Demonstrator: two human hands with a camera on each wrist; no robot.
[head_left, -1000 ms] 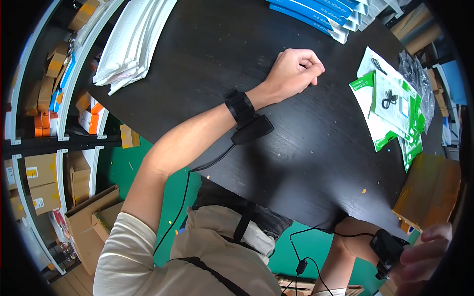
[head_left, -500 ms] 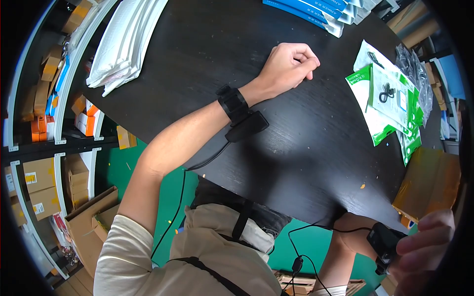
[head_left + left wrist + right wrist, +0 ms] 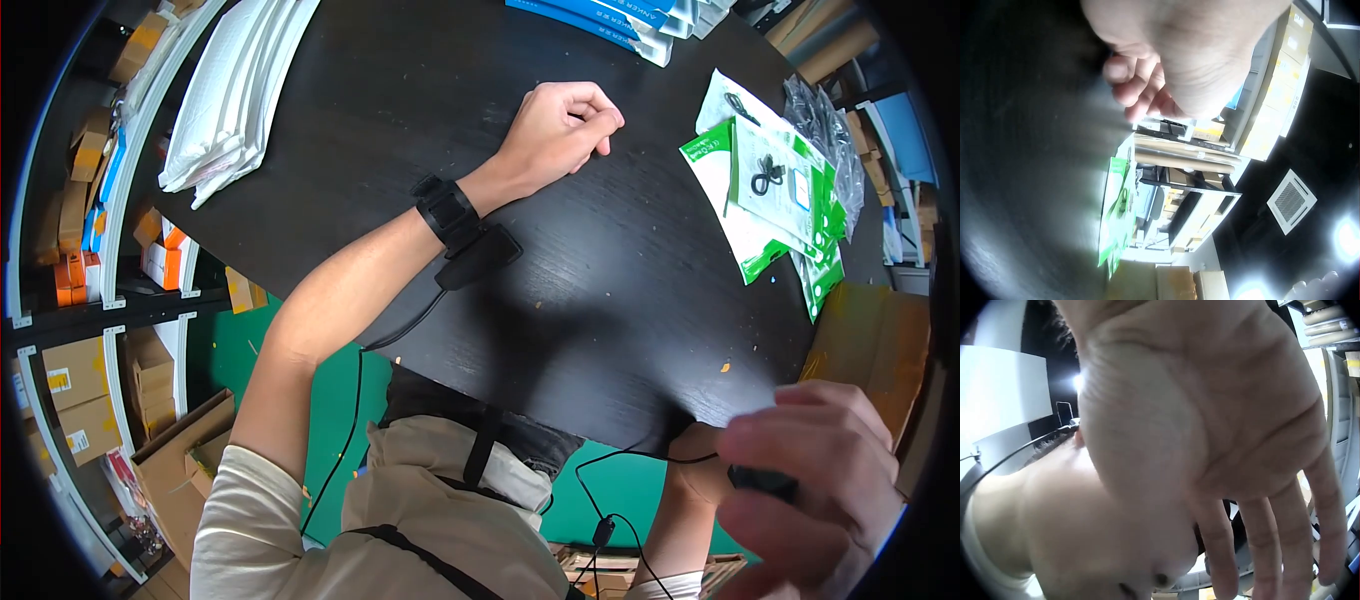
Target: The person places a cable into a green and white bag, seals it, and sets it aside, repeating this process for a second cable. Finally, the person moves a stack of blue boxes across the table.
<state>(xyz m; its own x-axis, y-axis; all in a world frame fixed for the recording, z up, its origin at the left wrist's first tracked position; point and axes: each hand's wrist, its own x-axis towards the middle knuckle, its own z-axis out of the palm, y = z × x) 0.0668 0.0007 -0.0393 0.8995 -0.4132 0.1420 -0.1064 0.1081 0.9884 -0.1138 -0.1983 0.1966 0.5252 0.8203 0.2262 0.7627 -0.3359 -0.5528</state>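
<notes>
My left hand rests on the dark table, its fingers loosely curled with nothing in them. The left wrist view shows its curled fingertips close over the tabletop. Raised near the camera at the lower right of the head view is my right hand, which holds nothing. Its palm and straight fingers fill much of the right wrist view, with part of the person behind. Green-and-white packets lie to the right of the left hand, the top one with a black cable in it.
White padded envelopes are stacked at the table's left. Blue-and-white packages lie at the far edge. Clear plastic bags sit beside the green packets. A cardboard box stands at the right, shelves at the left.
My right hand has risen and come closer to the camera, covering more of its wrist camera. The head view has shifted slightly; the left hand keeps the same pose on the table.
</notes>
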